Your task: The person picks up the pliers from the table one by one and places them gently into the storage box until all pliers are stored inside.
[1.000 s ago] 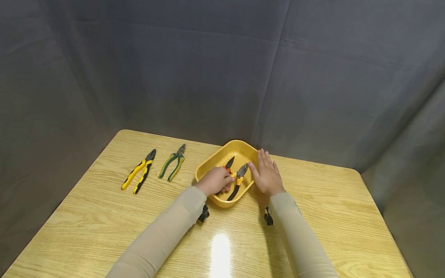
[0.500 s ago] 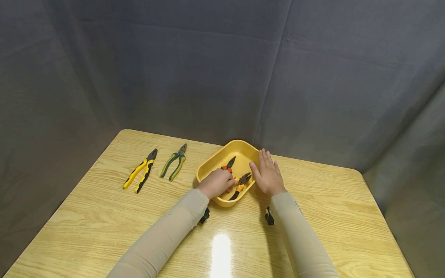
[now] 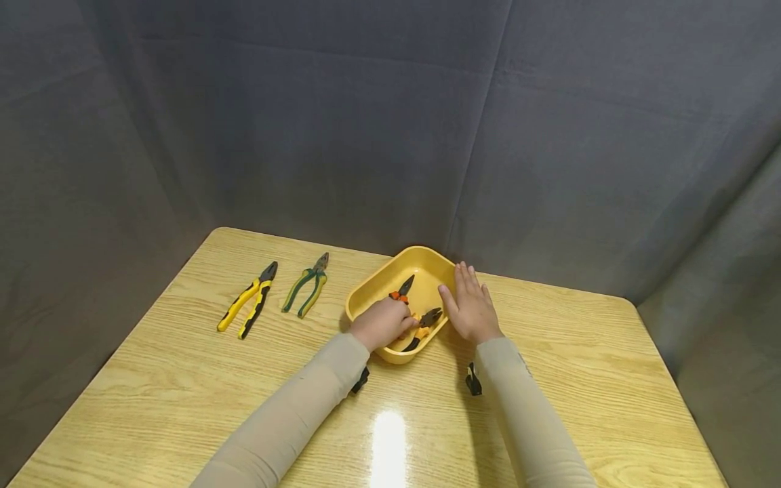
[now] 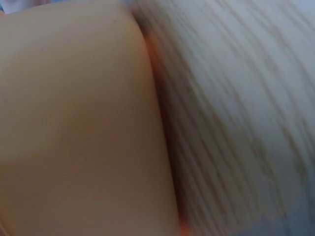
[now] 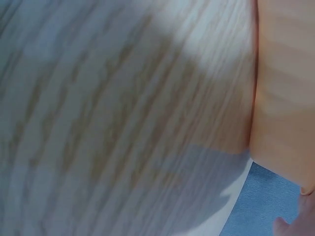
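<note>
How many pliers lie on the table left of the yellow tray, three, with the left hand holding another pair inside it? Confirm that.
Not three: the head view shows two on the table, yellow-black pliers and green-handled pliers. The rest stands: the left hand holds orange-handled pliers inside the yellow tray.
</note>
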